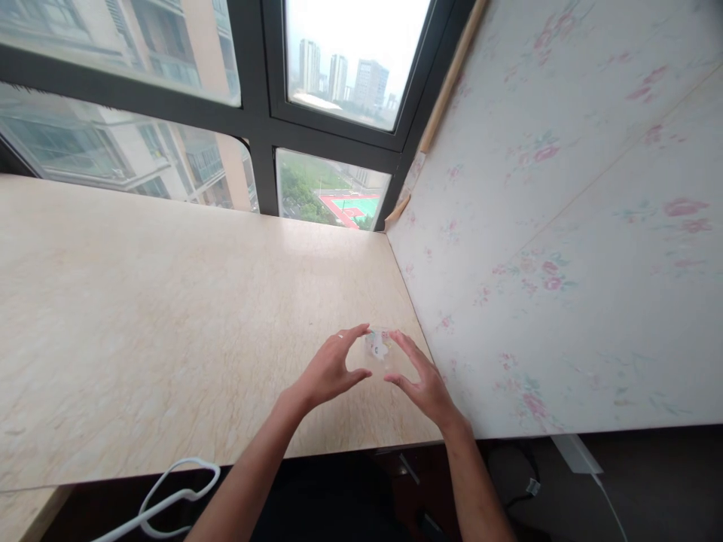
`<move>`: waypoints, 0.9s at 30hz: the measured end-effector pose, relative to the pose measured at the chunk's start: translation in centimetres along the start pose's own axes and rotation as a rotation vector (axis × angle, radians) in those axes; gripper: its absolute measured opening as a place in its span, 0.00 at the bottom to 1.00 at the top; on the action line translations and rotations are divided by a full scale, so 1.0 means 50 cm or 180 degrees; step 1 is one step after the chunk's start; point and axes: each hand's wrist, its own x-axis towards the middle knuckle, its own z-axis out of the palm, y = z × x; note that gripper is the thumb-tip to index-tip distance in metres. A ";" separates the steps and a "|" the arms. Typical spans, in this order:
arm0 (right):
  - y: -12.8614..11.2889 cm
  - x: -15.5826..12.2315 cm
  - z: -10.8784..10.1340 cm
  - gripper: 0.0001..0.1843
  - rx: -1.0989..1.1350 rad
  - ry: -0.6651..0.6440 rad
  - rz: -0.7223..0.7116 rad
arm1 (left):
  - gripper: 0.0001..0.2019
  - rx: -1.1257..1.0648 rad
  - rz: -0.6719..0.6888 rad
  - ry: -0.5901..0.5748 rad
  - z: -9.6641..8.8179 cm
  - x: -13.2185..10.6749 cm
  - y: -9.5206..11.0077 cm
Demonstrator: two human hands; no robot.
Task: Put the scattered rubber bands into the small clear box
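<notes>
Small clear plastic object point(377, 345) with white markings, partly see-through, hard to make out. Sits low over pale marble-look desk point(169, 316), toward its 4 o'clock corner, close to the floral wall point(565, 226) at 3 o'clock.

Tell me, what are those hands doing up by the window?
A person's two bare hands are cupped around a small clear thing on a pale stone-look sill. The left hand and right hand reach in from either side, fingertips at its edges. It is too small and see-through to tell what it is, or whether either hand has a firm grip on it. A flowered wall stands right beside it, and a white hanger sits below the sill's near edge.
</notes>
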 end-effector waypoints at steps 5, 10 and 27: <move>0.068 0.039 0.012 0.36 0.0137 0.0036 0.0252 | 0.35 0.0065 -0.0036 -0.0096 0.024 0.061 -0.047; 0.121 0.064 0.017 0.38 0.0284 -0.0089 0.0408 | 0.34 0.0207 -0.0166 -0.0116 0.048 0.096 -0.076; 0.163 0.051 0.047 0.35 0.0651 -0.0045 0.0643 | 0.32 -0.0110 -0.0449 -0.0250 0.081 0.091 -0.118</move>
